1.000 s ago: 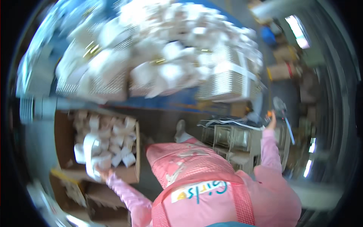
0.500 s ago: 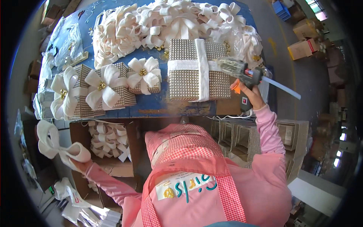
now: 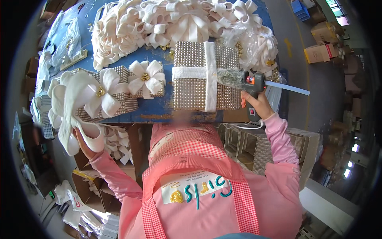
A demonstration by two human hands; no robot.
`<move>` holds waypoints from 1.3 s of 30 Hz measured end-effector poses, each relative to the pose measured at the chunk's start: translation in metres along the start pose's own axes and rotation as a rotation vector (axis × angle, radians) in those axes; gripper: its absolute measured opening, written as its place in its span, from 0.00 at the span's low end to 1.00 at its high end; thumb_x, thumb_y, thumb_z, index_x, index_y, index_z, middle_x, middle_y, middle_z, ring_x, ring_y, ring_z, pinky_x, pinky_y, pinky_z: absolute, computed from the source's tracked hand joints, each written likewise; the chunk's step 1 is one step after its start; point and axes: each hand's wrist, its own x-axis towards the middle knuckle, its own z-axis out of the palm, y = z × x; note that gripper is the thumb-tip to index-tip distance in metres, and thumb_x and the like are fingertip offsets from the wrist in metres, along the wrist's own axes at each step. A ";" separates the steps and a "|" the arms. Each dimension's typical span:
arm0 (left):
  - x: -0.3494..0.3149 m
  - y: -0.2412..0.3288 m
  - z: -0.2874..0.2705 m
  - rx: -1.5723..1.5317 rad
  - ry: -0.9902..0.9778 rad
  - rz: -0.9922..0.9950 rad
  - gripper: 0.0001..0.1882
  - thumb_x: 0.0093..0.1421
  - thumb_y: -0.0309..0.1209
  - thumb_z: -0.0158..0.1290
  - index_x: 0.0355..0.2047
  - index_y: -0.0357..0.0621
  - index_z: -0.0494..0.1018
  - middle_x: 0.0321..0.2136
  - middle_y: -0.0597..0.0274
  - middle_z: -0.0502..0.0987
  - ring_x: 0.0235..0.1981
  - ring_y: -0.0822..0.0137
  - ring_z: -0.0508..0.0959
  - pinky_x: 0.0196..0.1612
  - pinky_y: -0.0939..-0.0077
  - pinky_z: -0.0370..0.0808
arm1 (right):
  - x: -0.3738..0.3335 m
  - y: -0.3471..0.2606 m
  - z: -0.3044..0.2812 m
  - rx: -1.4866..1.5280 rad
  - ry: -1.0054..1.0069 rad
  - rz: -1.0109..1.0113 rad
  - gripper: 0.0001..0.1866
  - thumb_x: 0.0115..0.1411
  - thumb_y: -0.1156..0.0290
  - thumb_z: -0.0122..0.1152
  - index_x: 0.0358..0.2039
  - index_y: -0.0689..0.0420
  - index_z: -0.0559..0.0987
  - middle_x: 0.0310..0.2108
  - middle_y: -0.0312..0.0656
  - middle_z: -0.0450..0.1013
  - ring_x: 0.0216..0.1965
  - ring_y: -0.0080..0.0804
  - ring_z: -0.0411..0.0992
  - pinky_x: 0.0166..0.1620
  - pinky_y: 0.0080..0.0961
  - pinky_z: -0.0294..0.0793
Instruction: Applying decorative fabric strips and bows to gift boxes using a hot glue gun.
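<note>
My right hand (image 3: 258,105) grips a black glue gun (image 3: 256,83) by its handle. A pale glue stick (image 3: 288,87) juts out of its back. The gun's nozzle, crusted with grey, meets the crossing of the white felt bands on a studded gift box (image 3: 193,94). At the left, my left hand (image 3: 85,146) has its fingers around a white felt bow (image 3: 81,115), raised at the table's near edge in front of a smaller box. Smaller studded boxes with white felt flowers stand nearby, one flower (image 3: 146,77) with gold beads at its centre.
A large heap of white felt bows (image 3: 171,22) covers the far side of the blue table (image 3: 149,109). Below its edge, a carton (image 3: 135,139) holds more bows at left. Studded box shells (image 3: 254,149) stand at right. The gun's white cord (image 3: 242,126) runs along the edge.
My left hand has lifted the bow up and forward to the table edge. The glue gun has shifted left, its nozzle now at the middle of the band cross.
</note>
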 end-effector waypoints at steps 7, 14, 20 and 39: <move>0.027 -0.007 0.033 -0.557 -0.303 -0.314 0.18 0.60 0.35 0.46 0.51 0.47 0.63 0.47 0.60 0.68 0.41 0.61 0.72 0.46 0.65 0.70 | -0.003 -0.003 0.012 -0.043 0.052 -0.013 0.15 0.59 0.62 0.53 0.34 0.63 0.72 0.28 0.41 0.72 0.29 0.28 0.72 0.35 0.23 0.71; 0.017 0.002 0.070 -0.165 -0.333 -0.229 0.23 0.61 0.31 0.41 0.57 0.48 0.57 0.53 0.59 0.64 0.52 0.60 0.67 0.54 0.61 0.65 | 0.001 -0.004 0.021 0.025 0.124 0.036 0.15 0.58 0.62 0.56 0.32 0.64 0.72 0.23 0.41 0.73 0.26 0.27 0.73 0.31 0.23 0.71; 0.016 -0.004 0.078 -0.160 -0.326 -0.210 0.26 0.61 0.27 0.40 0.59 0.44 0.52 0.56 0.55 0.60 0.57 0.60 0.61 0.59 0.64 0.57 | -0.003 -0.015 0.031 0.020 0.121 0.061 0.14 0.57 0.64 0.57 0.33 0.63 0.71 0.21 0.37 0.70 0.22 0.24 0.70 0.27 0.22 0.70; -0.006 -0.003 0.090 -0.160 -0.438 -0.271 0.24 0.60 0.26 0.41 0.58 0.43 0.55 0.53 0.55 0.63 0.53 0.62 0.65 0.56 0.67 0.62 | -0.006 -0.016 0.025 0.006 0.135 -0.008 0.13 0.57 0.66 0.57 0.33 0.64 0.71 0.23 0.39 0.72 0.25 0.26 0.72 0.31 0.22 0.72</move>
